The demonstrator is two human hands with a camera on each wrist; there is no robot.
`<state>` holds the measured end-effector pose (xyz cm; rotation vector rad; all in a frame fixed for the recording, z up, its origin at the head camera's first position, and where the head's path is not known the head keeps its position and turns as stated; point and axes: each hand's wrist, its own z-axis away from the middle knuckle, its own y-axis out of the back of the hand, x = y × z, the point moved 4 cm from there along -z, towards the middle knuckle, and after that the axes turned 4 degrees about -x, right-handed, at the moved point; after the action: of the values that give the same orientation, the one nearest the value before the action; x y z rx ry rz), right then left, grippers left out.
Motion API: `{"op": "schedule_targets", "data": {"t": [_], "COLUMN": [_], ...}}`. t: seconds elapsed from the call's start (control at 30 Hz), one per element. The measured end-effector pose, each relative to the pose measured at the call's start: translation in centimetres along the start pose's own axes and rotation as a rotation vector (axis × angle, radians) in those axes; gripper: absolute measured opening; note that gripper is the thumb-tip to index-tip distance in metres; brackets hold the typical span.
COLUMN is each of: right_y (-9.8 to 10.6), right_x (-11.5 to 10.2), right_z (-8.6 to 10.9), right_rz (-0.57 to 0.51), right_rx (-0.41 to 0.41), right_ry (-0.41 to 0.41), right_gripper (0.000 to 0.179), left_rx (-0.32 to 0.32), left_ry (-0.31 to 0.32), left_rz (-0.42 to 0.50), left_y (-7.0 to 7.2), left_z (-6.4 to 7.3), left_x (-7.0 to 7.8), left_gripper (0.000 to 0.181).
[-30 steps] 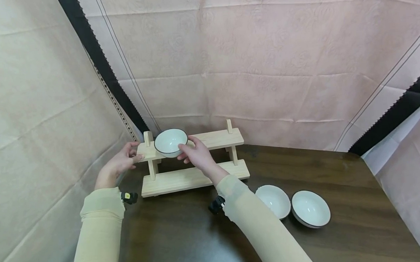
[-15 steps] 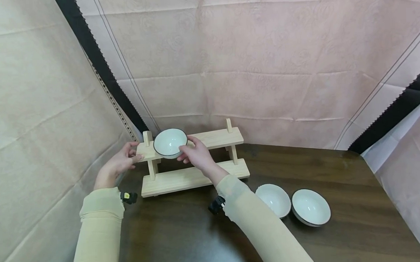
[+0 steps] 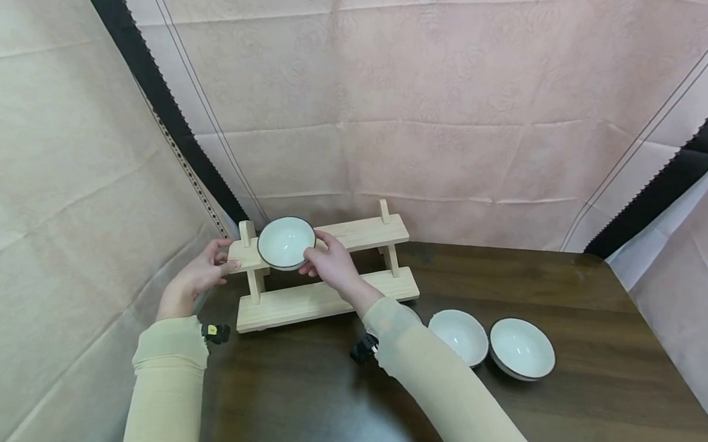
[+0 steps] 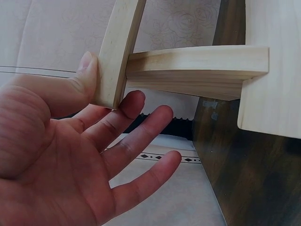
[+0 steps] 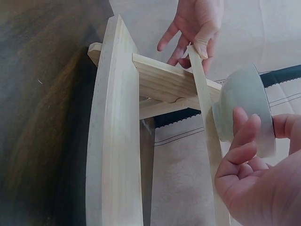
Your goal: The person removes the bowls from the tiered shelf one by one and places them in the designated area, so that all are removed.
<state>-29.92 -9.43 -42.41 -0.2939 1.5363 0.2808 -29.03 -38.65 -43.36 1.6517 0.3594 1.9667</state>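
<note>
A white bowl (image 3: 287, 243) with a dark rim is at the left part of the upper shelf of a two-tier wooden rack (image 3: 327, 301). My right hand (image 3: 337, 267) pinches the bowl's right side, thumb at the rim and fingers beneath. In the right wrist view the bowl's (image 5: 237, 106) base meets or nearly meets the upper board (image 5: 207, 113). My left hand (image 3: 200, 276) pinches the left end of that board. The left wrist view shows the thumb on one face of the board (image 4: 117, 56), with the other fingers of the left hand (image 4: 84, 150) spread below.
Two white bowls, one (image 3: 460, 337) partly behind the right sleeve and another (image 3: 522, 349) beside it, stand on the dark wooden table (image 3: 290, 392). A sliver of another white rim (image 3: 412, 313) shows above the sleeve. Pale cloth (image 3: 432, 114) hangs behind and at the sides.
The bowl in my right hand has shifted very slightly left and tips a little more towards me. My left hand keeps its hold on the board. A white rim now shows by the right sleeve.
</note>
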Motion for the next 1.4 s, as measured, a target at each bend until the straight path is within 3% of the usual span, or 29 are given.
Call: {"op": "schedule_targets", "data": {"t": [0.47,0.77,0.97,1.4], "right_y": [-0.7,1.9,6.4,21.4], "right_x": [-0.3,-1.1,-1.2,-1.1], "right_z": [0.7,1.0,3.0,9.9], "right_rz": [-0.062,-0.120,-0.143,0.067], "right_rx": [0.051,0.108,0.110,0.149], "right_ry": [0.025,0.066,0.060,0.046], "right_gripper": [0.066,0.065,0.065,0.073], "left_rx": [0.024,0.017,-0.001,-0.008], "left_ry": [0.021,0.014,0.002,0.024], "left_rz": [0.000,0.012,0.037,0.068], "left_y": [0.7,0.8,0.3,-0.1], "left_z": [0.7,0.6,0.0,0.3], "left_x": [-0.6,-0.6,-0.7,-0.4], "left_gripper": [0.073,0.073,0.072,0.074]}}
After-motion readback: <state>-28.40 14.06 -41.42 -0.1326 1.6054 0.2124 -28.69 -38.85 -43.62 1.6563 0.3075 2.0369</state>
